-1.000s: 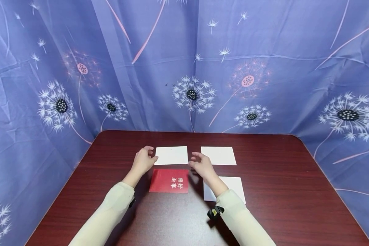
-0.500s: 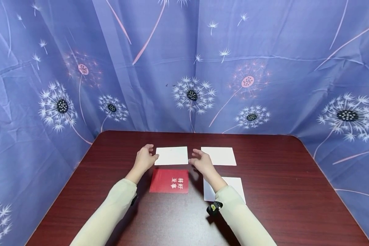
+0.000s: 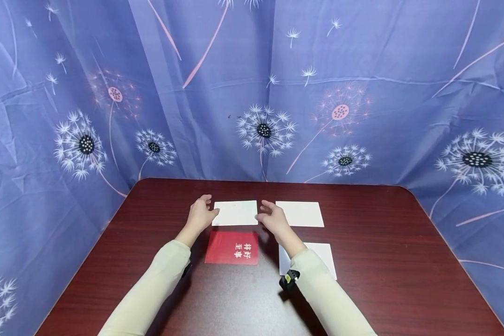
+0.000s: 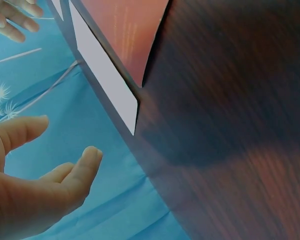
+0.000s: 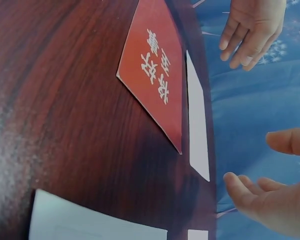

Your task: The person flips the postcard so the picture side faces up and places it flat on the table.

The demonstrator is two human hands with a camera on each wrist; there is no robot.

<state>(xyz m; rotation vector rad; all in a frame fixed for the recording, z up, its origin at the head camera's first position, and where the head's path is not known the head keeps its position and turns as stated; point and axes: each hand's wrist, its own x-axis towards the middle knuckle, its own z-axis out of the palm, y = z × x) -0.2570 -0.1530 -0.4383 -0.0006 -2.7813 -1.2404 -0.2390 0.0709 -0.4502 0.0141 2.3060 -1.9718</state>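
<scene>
At either end of a white card (image 3: 234, 213) in the far row are my two hands. My left hand (image 3: 198, 216) is by the card's left edge, its fingers loosely bent and holding nothing. By the right edge, my right hand (image 3: 275, 221) is also relaxed, with a gap between thumb and fingers. Both wrist views show the hands raised above the tabletop, apart from the card (image 5: 197, 120). Nearer than that card lies a red card (image 3: 231, 248) with white characters, flat on the table.
A second white card (image 3: 302, 214) lies at the far right, partly behind my right hand. Below it another white card (image 3: 323, 256) is partly covered by my right forearm. The dark red wooden table (image 3: 395, 261) ends at a blue dandelion-print curtain (image 3: 210, 116).
Both hands have shifted slightly away from me, and the right one sits a little closer to the far-left white card's edge. The cards stay where they were.
</scene>
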